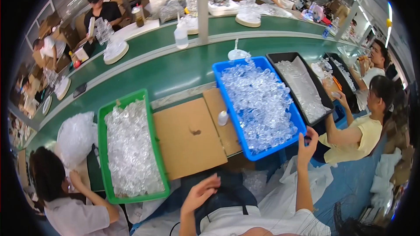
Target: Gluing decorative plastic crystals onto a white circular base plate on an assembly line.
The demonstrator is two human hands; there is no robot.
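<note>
My left hand (201,192) hovers over my lap, below the cardboard sheet (186,135), its fingers stretched out and nothing in it. At the near right corner of a blue plastic bin (245,146), my right hand (308,145) has its thumb and fingers bent around the rim. The bin is heaped with small clear plastic pieces (258,100). To the left of the cardboard stands a green bin (162,179), also full of clear pieces (131,148). A small white bottle (223,118) stands on a cardboard strip beside the blue bin.
A black bin (326,105) with clear pieces adjoins the blue one. Co-workers sit close by, one left (74,209) and one right (356,135). Behind runs a green conveyor belt (175,76). A bulging clear bag (78,137) lies left of the green bin.
</note>
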